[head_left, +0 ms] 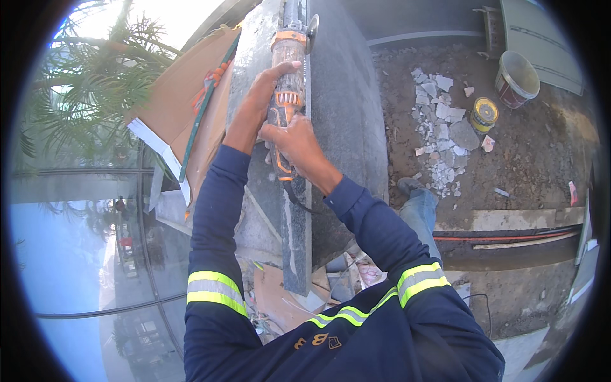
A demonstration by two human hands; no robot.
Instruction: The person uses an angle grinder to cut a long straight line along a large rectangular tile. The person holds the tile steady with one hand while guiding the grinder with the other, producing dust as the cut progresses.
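Observation:
Both my hands are closed on a worn orange-and-black angle grinder [289, 51], which lies lengthwise ahead of me. Its round disc [312, 33] shows at the far end, on the right side. My left hand [270, 81] wraps the body behind the head. Nearer to me, my right hand [295, 141] grips the rear part, and a dark cable [298, 201] leaves its tail. Below the tool runs the edge of a grey stone slab [344, 108], with a long narrow stone strip [294, 248] reaching toward me. Whether the disc touches stone cannot be made out.
Left of the slab are a cardboard sheet [168, 86] and a long green strip [202, 118], beside glass panels [83, 248]. Broken white pieces [443, 113], a yellow tin [484, 114] and a bucket [519, 79] stand or lie on the dirt at right.

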